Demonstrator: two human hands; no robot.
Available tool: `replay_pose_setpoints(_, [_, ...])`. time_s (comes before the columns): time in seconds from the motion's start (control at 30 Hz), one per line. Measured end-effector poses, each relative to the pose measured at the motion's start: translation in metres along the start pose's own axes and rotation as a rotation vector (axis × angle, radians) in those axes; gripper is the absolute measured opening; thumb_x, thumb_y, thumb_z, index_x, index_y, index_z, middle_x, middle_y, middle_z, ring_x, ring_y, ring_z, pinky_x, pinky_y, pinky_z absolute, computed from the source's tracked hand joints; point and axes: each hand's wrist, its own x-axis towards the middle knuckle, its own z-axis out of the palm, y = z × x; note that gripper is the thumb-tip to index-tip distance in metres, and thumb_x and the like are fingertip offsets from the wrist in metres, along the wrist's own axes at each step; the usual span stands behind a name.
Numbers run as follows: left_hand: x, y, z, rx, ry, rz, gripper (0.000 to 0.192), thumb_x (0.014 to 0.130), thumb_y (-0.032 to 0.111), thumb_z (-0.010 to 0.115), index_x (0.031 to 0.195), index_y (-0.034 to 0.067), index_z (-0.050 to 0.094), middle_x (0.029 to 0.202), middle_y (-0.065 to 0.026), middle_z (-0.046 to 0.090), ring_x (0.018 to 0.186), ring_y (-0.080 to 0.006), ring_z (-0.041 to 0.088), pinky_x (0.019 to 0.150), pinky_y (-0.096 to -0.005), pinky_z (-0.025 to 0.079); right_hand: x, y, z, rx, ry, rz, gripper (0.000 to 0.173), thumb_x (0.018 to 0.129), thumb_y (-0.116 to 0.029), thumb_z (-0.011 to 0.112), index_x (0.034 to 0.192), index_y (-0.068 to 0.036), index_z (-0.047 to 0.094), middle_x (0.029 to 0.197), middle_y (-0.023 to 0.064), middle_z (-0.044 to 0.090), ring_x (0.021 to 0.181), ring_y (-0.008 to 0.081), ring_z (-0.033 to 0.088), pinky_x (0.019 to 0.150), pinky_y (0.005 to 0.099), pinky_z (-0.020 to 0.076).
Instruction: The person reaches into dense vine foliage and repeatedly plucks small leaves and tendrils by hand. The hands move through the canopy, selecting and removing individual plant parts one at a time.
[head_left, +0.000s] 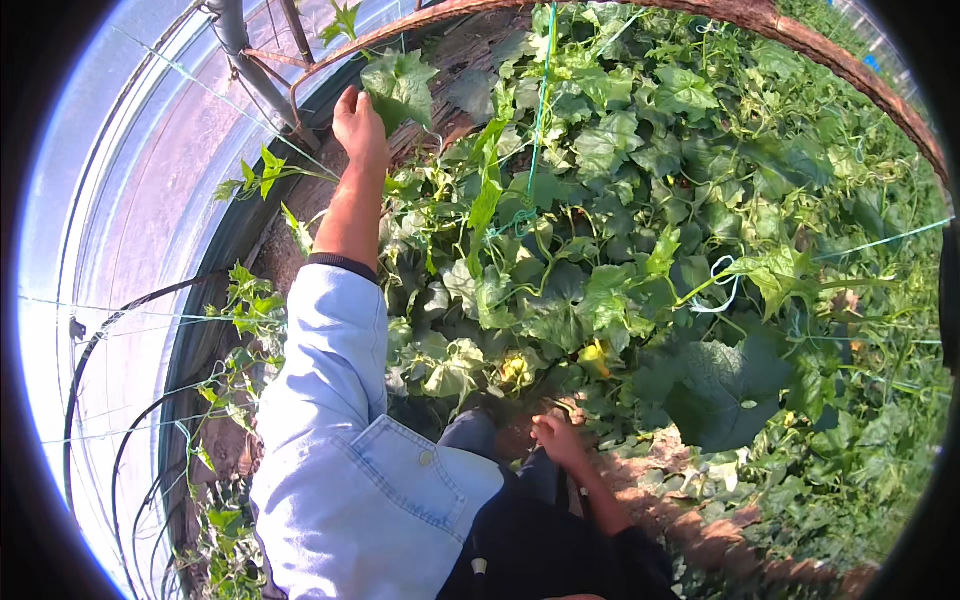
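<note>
My left hand (361, 126) is stretched out at the upper left, its fingers at the edge of a broad green leaf (405, 86); whether they grip it I cannot tell. Low in front of my body, my right hand (556, 436) has its fingers curled; whether anything small is inside them does not show. Leafy vines (585, 225) spread over the ground ahead, with a yellow blossom (595, 358) among them. A green twine (541, 97) hangs into the vines. A white tie (724, 285) loops round a stem at the right.
A rusty metal arch (570, 4) curves across the top. Clear plastic sheeting (142, 172) and a grey metal post (247, 60) stand at the left. Thin strings (180, 315) cross there. Bare soil (667, 450) shows at the lower right, and large leaves (724, 390) stand beside my right arm.
</note>
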Motion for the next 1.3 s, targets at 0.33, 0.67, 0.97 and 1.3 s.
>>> replay_pose_setpoints(0.33, [0.014, 0.037, 0.002, -0.092, -0.772, -0.539, 0.05, 0.096, 0.046, 0.047, 0.122, 0.005, 0.058, 0.102, -0.0039, 0.061, 0.09, -0.014, 0.056, 0.08, -0.0292, 0.046, 0.073, -0.094, 0.038, 0.095, -0.03, -0.185, 0.029, 0.088, -0.018, 0.063, 0.111, -0.001, 0.06, 0.093, 0.0124, 0.069, 0.087, 0.0172, 0.067, 0.075, 0.0285, 0.0513])
replay_pose_setpoints(0.67, [-0.034, 0.089, -0.069, -0.332, -0.811, -0.763, 0.043, 0.095, 0.041, 0.05, 0.105, -0.001, 0.057, 0.09, -0.014, 0.064, 0.091, -0.0299, 0.064, 0.079, -0.0406, 0.055, 0.172, -0.341, 0.038, -0.143, 0.42, -0.727, 0.044, 0.084, -0.021, 0.067, 0.123, -0.004, 0.054, 0.113, 0.0139, 0.058, 0.075, 0.0179, 0.061, 0.068, 0.0324, 0.0493])
replay_pose_setpoints(0.97, [-0.032, 0.097, -0.081, -0.295, -0.792, -0.774, 0.042, 0.096, 0.039, 0.048, 0.108, 0.0, 0.056, 0.095, -0.017, 0.064, 0.092, -0.0318, 0.064, 0.081, -0.0431, 0.054, 0.177, -0.38, 0.05, -0.009, 0.211, -0.862, 0.024, 0.083, -0.025, 0.066, 0.1, -0.008, 0.065, 0.09, 0.011, 0.06, 0.078, 0.0246, 0.06, 0.069, 0.037, 0.0475])
replay_pose_setpoints(1.3, [-0.028, 0.094, -0.069, -0.21, -0.868, -0.68, 0.038, 0.098, 0.035, 0.046, 0.106, 0.0, 0.058, 0.094, -0.0139, 0.066, 0.09, -0.0265, 0.064, 0.083, -0.0406, 0.053, 0.204, -0.366, 0.046, 0.558, 0.0, -0.676, 0.023, 0.096, -0.014, 0.049, 0.112, 0.001, 0.055, 0.08, 0.0066, 0.066, 0.064, 0.0079, 0.058, 0.056, 0.0205, 0.0463])
